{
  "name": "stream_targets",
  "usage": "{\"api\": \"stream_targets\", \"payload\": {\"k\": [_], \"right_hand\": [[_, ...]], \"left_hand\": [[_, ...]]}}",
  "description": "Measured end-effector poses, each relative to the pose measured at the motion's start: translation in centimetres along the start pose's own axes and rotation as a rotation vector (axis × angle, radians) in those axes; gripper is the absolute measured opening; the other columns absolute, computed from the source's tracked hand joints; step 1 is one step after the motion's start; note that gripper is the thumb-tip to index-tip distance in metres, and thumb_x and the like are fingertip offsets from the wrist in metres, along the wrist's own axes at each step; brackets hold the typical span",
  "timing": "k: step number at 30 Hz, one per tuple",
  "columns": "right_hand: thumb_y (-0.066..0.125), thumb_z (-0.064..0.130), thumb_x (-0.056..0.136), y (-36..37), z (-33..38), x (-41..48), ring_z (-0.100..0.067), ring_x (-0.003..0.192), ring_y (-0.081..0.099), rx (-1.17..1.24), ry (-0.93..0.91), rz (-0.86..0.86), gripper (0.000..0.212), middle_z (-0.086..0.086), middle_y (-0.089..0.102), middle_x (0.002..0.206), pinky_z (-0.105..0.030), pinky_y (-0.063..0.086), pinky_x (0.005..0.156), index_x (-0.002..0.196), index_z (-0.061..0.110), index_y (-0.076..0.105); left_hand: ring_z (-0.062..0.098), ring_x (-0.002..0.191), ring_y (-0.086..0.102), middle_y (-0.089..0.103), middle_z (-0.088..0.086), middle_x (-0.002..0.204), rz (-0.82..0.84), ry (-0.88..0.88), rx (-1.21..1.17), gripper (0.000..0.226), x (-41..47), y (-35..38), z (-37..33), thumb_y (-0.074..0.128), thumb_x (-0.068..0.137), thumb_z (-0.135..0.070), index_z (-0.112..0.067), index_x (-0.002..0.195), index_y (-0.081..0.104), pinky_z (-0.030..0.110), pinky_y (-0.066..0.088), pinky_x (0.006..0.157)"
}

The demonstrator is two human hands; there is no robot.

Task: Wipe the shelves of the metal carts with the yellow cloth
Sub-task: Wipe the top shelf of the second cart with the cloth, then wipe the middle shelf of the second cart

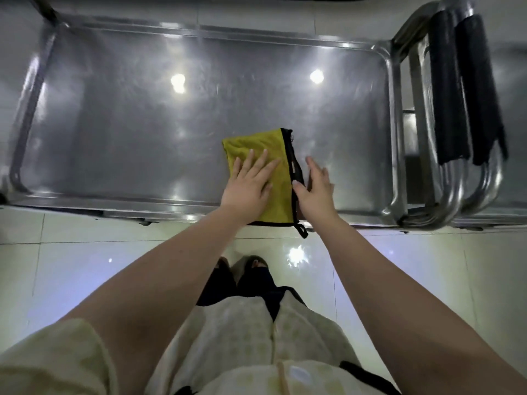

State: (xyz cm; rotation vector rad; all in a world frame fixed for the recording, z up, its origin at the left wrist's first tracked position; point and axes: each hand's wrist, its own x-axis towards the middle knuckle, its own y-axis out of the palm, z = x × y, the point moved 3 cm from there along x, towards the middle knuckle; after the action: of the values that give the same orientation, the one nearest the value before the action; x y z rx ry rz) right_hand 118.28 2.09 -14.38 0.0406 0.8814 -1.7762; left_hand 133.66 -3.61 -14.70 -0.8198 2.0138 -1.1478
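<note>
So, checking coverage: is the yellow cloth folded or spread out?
Folded: the yellow cloth forms a compact rectangle with layered black-trimmed edges.

Pale checked short-sleeved top [242,337], dark trousers [215,289], open-toed sandals [245,265].

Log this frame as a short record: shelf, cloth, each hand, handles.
shelf: metal cart shelf, shiny, reflecting lights
cloth: yellow cloth, black-edged, folded, on shelf near front rim
left: left hand flat on the cloth, fingers straight
right: right hand open beside cloth's black edge; contact unclear
handles: black padded handles at right end
</note>
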Motion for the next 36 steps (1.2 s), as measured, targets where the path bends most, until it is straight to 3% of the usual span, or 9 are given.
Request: {"api": "stream_targets", "payload": {"k": [4,6,10,19,24,27,30,33,36], "right_hand": [[0.061,0.032,0.091,2.7,2.6,0.0,-0.033,0.149,-0.002,-0.381,-0.125,-0.027,0.070,-0.009,0.011,0.163,-0.048,0.002,0.121,0.152,0.023,0.028],[0.060,0.035,0.090,4.7,4.6,-0.2,-0.034,0.147,0.008,-0.464,-0.242,-0.025,0.063,-0.011,0.023,0.158,-0.046,0.011,0.120,0.146,0.020,0.037],[0.060,0.040,0.087,8.2,6.7,-0.8,-0.031,0.133,0.029,-0.628,-0.376,0.049,0.055,-0.007,0.040,0.140,-0.043,0.024,0.112,0.136,0.019,0.045],[0.069,0.022,0.083,4.3,4.0,1.1,-0.023,0.132,0.040,-0.501,-0.568,0.205,0.056,0.003,0.047,0.146,-0.039,0.030,0.110,0.137,0.019,0.054],[0.066,0.009,0.085,2.7,5.5,0.5,-0.023,0.134,0.040,-0.197,-0.435,0.137,0.062,-0.005,0.044,0.146,-0.039,0.036,0.110,0.143,0.017,0.046],[0.064,0.008,0.082,1.3,7.6,0.0,-0.029,0.139,0.027,-0.313,-0.475,-0.076,0.063,-0.004,0.031,0.155,-0.041,0.026,0.114,0.141,0.021,0.046],[0.058,0.005,0.083,0.7,9.8,-0.3,-0.021,0.146,0.015,-0.462,-0.464,-0.029,0.060,0.006,0.041,0.148,-0.042,0.006,0.114,0.137,0.030,0.049],[0.051,0.004,0.087,-0.1,11.4,-0.8,-0.019,0.135,0.033,-0.503,-0.457,-0.023,0.040,0.008,0.057,0.114,-0.047,-0.008,0.114,0.112,0.032,0.065],[0.046,0.003,0.089,-1.2,12.7,-1.9,-0.020,0.115,0.052,-0.507,-0.537,-0.046,0.034,0.006,0.065,0.103,-0.045,0.001,0.115,0.102,0.027,0.067]], "left_hand": [[0.021,0.151,-0.001,0.010,-0.004,0.163,-0.086,-0.052,-0.005,0.053,-3.3,-1.3,4.6,0.037,0.104,-0.029,-0.032,0.154,0.022,0.039,-0.010,0.120],[0.024,0.151,0.005,0.016,-0.001,0.163,-0.103,-0.093,-0.016,0.052,-4.0,-2.1,6.0,0.040,0.103,-0.026,-0.028,0.153,0.026,0.041,-0.003,0.121],[0.031,0.136,0.039,0.042,0.006,0.151,-0.165,-0.214,-0.107,0.048,-2.0,-4.2,6.6,0.047,0.098,-0.018,-0.021,0.146,0.041,0.043,0.031,0.110],[0.031,0.127,0.039,0.051,0.010,0.131,-0.163,-0.315,0.025,0.032,3.7,-6.0,5.7,0.056,0.096,-0.029,-0.018,0.126,0.057,0.041,0.033,0.102],[0.034,0.112,0.052,0.057,0.008,0.123,-0.199,-0.183,-0.080,0.025,1.9,-7.1,3.4,0.053,0.096,-0.022,-0.018,0.121,0.054,0.039,0.033,0.094],[0.032,0.109,0.053,0.056,0.009,0.124,-0.188,-0.054,-0.184,0.030,0.1,-7.9,1.4,0.052,0.092,-0.011,-0.015,0.122,0.055,0.038,0.038,0.092],[0.024,0.102,0.055,0.057,0.005,0.117,-0.210,-0.036,-0.378,0.032,-1.1,-8.6,0.0,0.053,0.089,-0.003,-0.016,0.118,0.054,0.032,0.041,0.080],[0.017,0.091,0.055,0.056,-0.002,0.106,-0.286,-0.142,-0.634,0.036,-2.3,-9.2,-0.5,0.058,0.088,-0.003,-0.023,0.113,0.043,0.028,0.042,0.073],[0.011,0.084,0.057,0.057,-0.002,0.098,-0.308,-0.223,-0.857,0.048,-3.5,-9.5,-0.3,0.073,0.081,-0.007,-0.024,0.113,0.042,0.025,0.052,0.069]]}}
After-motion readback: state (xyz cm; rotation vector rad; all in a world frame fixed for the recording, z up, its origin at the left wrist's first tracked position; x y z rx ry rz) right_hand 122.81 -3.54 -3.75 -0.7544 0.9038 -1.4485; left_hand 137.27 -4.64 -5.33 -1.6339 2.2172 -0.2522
